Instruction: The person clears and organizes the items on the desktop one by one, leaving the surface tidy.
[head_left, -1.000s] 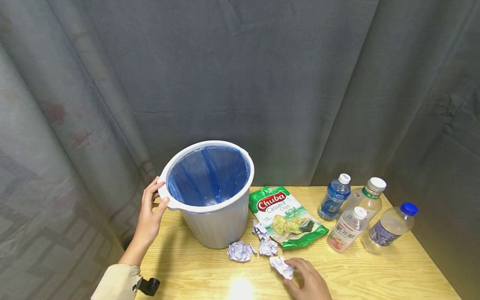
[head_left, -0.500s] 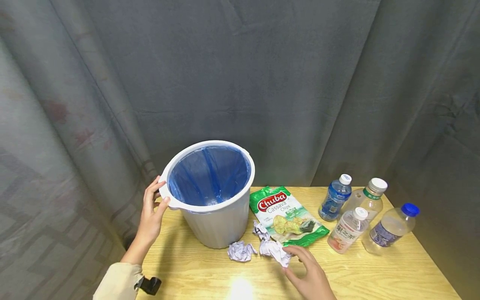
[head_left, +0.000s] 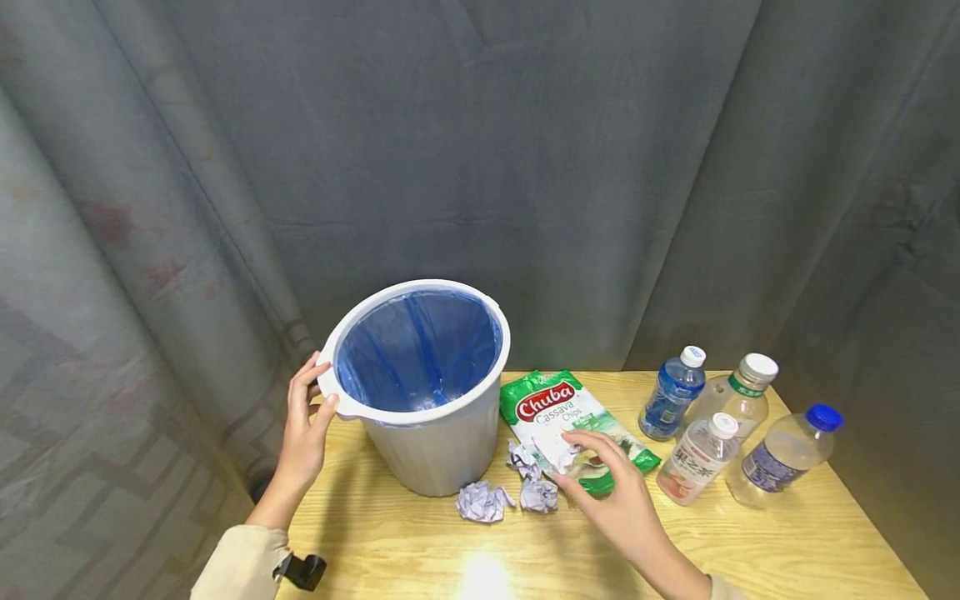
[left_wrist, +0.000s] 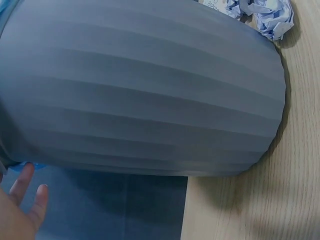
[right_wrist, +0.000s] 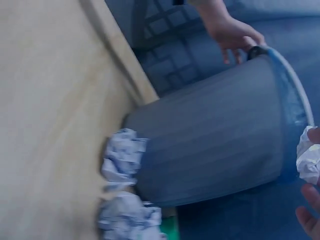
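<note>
From the head camera, the left hand (head_left: 303, 425) grips the rim handle of the white bin (head_left: 435, 454), fingers curled over the edge and thumb on the outside. The bin stands upright at the left end of the wooden table (head_left: 750, 542), lined with a blue bag (head_left: 416, 350). The right hand (head_left: 611, 492) is raised above the green chip packet (head_left: 551, 404), its fingertips pinching a crumpled paper ball (head_left: 564, 454) — the ball is off the table, just right of the bin. Three more paper wads lie by the bin's foot: one at (head_left: 482, 502), one at (head_left: 538, 495) and a smaller one at (head_left: 520, 459). Four plastic bottles (head_left: 712, 433) stand grouped at the right end, in front of a grey curtain (head_left: 525, 167).

The left wrist view is filled by the bin's ribbed side (left_wrist: 145, 85); only a few fingertips (left_wrist: 22, 192) show at the lower left, beside the rim, so the hold itself cannot be read here. A paper wad (left_wrist: 265, 15) lies at the bin's base.

The right wrist view shows the bin (right_wrist: 215, 135) with two wads (right_wrist: 122, 155) touching its base, the left hand (right_wrist: 235, 35) on its rim, and the held paper ball (right_wrist: 308, 157) between fingertips (right_wrist: 310, 215) at the right edge — close to the bin's mouth.
</note>
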